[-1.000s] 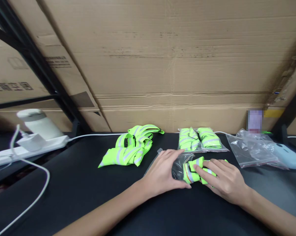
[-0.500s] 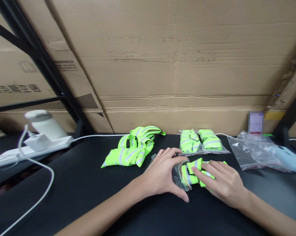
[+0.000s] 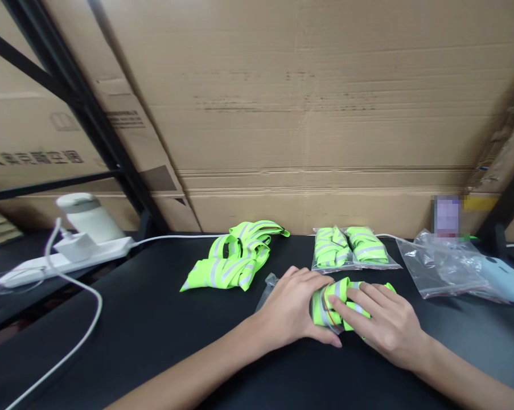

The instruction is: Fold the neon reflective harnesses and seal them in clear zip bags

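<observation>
A rolled neon-yellow reflective strap bundle (image 3: 341, 291) with silver stripes lies between my hands, its left end inside a clear zip bag (image 3: 265, 291) with a red line at its mouth. My left hand (image 3: 293, 310) is wrapped round the bag, thumb below and fingers above, with most of the bag hidden under it. Over the bundle's right part my right hand (image 3: 382, 319) is closed, its index finger pressing the straps near the bag's mouth. Behind them lie two bagged strap bundles (image 3: 350, 247). A loose heap of the same straps (image 3: 233, 259) rests to the left.
Clear plastic bags (image 3: 444, 267) lie at the right beside a light blue item (image 3: 504, 279). A white power strip (image 3: 69, 262) with a cable and a white bottle (image 3: 90, 216) stand at the left. Cardboard (image 3: 257, 114) forms the back wall of the black table (image 3: 154, 319).
My left hand and the bag have moved right over the bundle, so more of the straps sit inside the bag's mouth. The view has shifted slightly.
</observation>
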`<state>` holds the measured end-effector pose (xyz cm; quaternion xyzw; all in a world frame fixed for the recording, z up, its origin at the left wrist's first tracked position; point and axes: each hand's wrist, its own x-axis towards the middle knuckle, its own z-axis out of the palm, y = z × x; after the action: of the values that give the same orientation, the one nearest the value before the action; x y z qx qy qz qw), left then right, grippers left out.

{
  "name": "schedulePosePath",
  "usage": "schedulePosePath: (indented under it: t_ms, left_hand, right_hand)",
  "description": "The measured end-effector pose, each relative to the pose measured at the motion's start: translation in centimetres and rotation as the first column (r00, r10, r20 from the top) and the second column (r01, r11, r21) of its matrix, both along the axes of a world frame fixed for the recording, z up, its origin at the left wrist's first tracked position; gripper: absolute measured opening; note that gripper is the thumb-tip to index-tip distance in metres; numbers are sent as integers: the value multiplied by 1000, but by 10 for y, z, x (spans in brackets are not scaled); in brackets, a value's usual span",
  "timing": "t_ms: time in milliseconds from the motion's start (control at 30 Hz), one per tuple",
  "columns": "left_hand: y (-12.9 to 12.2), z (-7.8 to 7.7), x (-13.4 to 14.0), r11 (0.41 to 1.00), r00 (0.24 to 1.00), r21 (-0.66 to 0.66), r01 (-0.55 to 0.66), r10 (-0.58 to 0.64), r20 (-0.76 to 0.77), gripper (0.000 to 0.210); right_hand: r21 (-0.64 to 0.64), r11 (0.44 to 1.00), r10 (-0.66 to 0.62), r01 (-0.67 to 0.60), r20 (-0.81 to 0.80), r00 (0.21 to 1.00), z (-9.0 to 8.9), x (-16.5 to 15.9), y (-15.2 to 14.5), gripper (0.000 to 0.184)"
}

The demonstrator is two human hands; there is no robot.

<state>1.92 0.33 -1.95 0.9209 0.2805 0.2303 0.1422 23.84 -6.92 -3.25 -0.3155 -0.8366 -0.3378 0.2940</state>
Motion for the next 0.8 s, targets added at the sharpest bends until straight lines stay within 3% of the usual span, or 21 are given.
schedulePosePath:
  t_ms: [200,300,433,500,567,700,800]
  left_hand:
    - [-5,-3,4,1000,1000,-8,-10,10,21,84]
    - [-4,-4,5,999,999,-21,-28,28,-27,86]
    - [-2,-4,3,998,997,-52,-28,24,-71,80]
    - [-1,-2,1,999,998,-45,-7,4,-68,75]
    - [0,0,0,1000,998,-27,16,-18,-60,72]
    - [2,2,-2,999,998,6,32,-32,-54,70]
    - [4,2,-3,999,997,17,37,-36,-64,71]
  right_hand:
    - [-60,996,61,-62,-17,998,-12,-8,4,22]
    - [-167,985,38,-41,-23,999,-14,-8,5,18]
    - [-460,880,97,-117,-68,993,-7,1,-1,43]
    - [-529,825,128,-198,-166,978,-3,8,-5,57]
    - [-546,808,121,-221,-214,969,-1,16,-6,65]
    - [-536,840,-6,-84,-164,986,-7,25,-2,48]
    - [-560,828,-66,-37,-162,984,-13,22,0,32]
